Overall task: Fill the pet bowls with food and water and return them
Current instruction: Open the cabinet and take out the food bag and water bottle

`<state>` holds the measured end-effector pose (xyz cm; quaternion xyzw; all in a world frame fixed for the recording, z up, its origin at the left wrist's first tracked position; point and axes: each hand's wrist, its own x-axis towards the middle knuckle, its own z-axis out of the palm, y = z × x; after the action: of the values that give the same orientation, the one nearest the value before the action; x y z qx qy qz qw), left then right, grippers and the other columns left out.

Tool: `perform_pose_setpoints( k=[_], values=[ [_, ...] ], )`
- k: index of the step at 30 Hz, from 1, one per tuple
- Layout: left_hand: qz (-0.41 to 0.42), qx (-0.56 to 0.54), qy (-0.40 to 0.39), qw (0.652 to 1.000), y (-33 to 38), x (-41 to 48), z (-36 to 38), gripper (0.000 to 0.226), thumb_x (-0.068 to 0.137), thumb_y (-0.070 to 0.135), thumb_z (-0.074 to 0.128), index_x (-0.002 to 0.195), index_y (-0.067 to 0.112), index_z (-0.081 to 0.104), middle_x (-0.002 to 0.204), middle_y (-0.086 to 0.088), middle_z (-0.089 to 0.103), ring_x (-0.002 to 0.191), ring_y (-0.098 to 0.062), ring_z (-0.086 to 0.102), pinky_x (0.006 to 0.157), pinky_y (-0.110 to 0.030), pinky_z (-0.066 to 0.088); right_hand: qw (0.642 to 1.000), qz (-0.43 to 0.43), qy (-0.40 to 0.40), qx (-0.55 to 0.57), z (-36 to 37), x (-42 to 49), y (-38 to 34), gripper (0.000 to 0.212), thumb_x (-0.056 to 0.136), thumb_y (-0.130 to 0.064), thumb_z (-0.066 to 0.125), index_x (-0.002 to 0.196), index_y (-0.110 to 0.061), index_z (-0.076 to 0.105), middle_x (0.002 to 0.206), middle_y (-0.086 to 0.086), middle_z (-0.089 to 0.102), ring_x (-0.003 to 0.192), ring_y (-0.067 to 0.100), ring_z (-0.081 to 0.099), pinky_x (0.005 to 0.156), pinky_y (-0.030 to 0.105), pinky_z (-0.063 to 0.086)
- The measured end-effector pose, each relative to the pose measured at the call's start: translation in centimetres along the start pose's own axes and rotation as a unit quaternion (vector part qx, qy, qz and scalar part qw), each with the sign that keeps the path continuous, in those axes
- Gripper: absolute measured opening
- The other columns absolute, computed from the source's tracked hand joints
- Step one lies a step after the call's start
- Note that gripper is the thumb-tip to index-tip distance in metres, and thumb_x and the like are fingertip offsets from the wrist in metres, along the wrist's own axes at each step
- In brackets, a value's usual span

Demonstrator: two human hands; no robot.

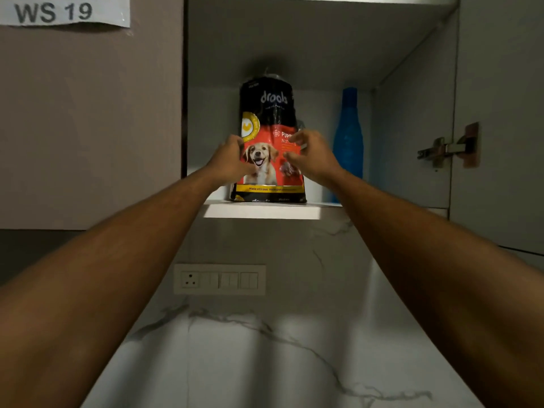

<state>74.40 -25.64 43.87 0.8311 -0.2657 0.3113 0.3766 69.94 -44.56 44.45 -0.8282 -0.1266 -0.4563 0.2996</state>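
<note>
A black, red and yellow dog food bag (269, 113) with a puppy picture stands upright on the shelf (262, 212) of an open wall cabinet. My left hand (228, 161) is at the bag's left edge, with its fingers curled onto it. My right hand (312, 159) is in front of the bag's right side, fingers apart and a little blurred; whether it touches the bag is unclear. A blue water bottle (348, 134) stands upright to the right of the bag, deeper in the cabinet. No pet bowl is in view.
The cabinet door (500, 119) is swung open on the right, its metal hinge (447, 150) sticking out. A closed cabinet door (88, 128) with a "WS 19" label is on the left. Below are a marble wall and a switch panel (219, 279).
</note>
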Motion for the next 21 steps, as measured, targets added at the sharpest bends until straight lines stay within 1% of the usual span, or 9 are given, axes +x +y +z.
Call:
perform_pose_setpoints(
  k=[2,3,6,8,10,12,15,18,21],
  values=[
    [-0.014,0.002,-0.016,1.000,-0.4,0.7,0.8,0.079,0.072,0.023,0.083,0.133,0.009,0.036,0.130,-0.007,0.053,0.116,-0.020,0.054,0.093,-0.036,0.051,0.999,0.047,-0.021,0.015,0.3,1.4,1.1,0.059,0.084,-0.025,0.073,0.133,-0.012,0.043,0.136,0.010,0.042,0.115,0.023,0.054,0.086,0.037,0.056],
    [-0.021,0.009,-0.021,1.000,-0.8,1.2,1.2,0.087,0.065,0.035,0.086,0.133,0.010,0.038,0.130,-0.007,0.053,0.119,-0.022,0.053,0.097,-0.040,0.050,0.997,0.068,-0.034,0.028,0.4,1.9,1.6,0.067,0.082,-0.026,0.076,0.135,-0.012,0.038,0.138,0.010,0.040,0.117,0.024,0.053,0.089,0.041,0.055],
    [-0.029,0.035,-0.023,0.999,-4.9,6.2,3.4,0.115,0.030,0.075,0.076,0.126,0.017,0.052,0.124,-0.003,0.061,0.118,-0.024,0.056,0.095,-0.044,0.052,0.990,0.111,-0.074,0.046,1.1,3.2,2.8,0.092,0.068,-0.038,0.085,0.138,-0.014,0.031,0.136,0.008,0.043,0.119,0.026,0.052,0.095,0.047,0.051],
    [-0.034,0.029,-0.019,0.999,-5.0,7.2,3.7,0.124,0.022,0.081,0.075,0.126,0.018,0.051,0.122,-0.001,0.062,0.117,-0.024,0.057,0.093,-0.044,0.053,0.986,0.128,-0.102,0.031,1.6,4.0,3.7,0.103,0.061,-0.050,0.086,0.140,-0.016,0.029,0.131,0.001,0.045,0.118,0.023,0.052,0.091,0.045,0.052],
    [-0.058,0.003,-0.028,0.998,-2.6,5.0,2.6,0.116,0.043,0.066,0.085,0.135,0.013,0.037,0.127,-0.001,0.055,0.118,-0.023,0.054,0.096,-0.042,0.051,0.976,0.156,-0.145,0.034,2.0,4.1,3.7,0.105,0.069,-0.052,0.080,0.145,-0.015,0.019,0.133,0.002,0.042,0.119,0.026,0.050,0.083,0.048,0.051],
    [-0.084,-0.014,-0.038,0.996,-1.8,4.7,2.7,0.106,0.062,0.047,0.086,0.140,0.010,0.025,0.129,-0.003,0.051,0.117,-0.023,0.052,0.093,-0.037,0.049,0.961,0.196,-0.191,0.046,2.5,4.6,3.8,0.108,0.070,-0.059,0.075,0.148,-0.015,0.014,0.142,0.008,0.042,0.127,0.035,0.048,0.087,0.057,0.049],
    [-0.070,-0.043,-0.072,0.994,-1.8,4.7,3.2,0.115,0.071,0.038,0.082,0.149,0.008,0.004,0.143,-0.005,0.045,0.127,-0.023,0.047,0.099,-0.033,0.044,0.953,0.204,-0.217,0.062,3.1,5.3,4.3,0.114,0.061,-0.071,0.073,0.147,-0.016,0.021,0.142,0.013,0.046,0.124,0.039,0.051,0.092,0.063,0.046],
    [-0.048,-0.059,-0.086,0.993,-1.9,4.4,3.3,0.116,0.075,0.026,0.081,0.151,0.009,-0.004,0.147,-0.003,0.040,0.131,-0.019,0.042,0.096,-0.025,0.037,0.964,0.165,-0.205,0.050,2.8,4.9,3.9,0.099,0.068,-0.068,0.071,0.143,-0.018,0.031,0.140,0.012,0.049,0.116,0.032,0.056,0.084,0.051,0.052],
    [-0.019,-0.082,-0.089,0.992,-1.4,3.0,2.6,0.109,0.073,0.022,0.083,0.151,0.015,0.007,0.134,0.006,0.047,0.122,-0.012,0.047,0.093,-0.025,0.043,0.974,0.128,-0.177,0.062,2.2,3.9,3.4,0.074,0.083,-0.048,0.068,0.141,-0.016,0.036,0.133,0.008,0.052,0.095,0.015,0.056,0.059,0.024,0.048]
  ],
)
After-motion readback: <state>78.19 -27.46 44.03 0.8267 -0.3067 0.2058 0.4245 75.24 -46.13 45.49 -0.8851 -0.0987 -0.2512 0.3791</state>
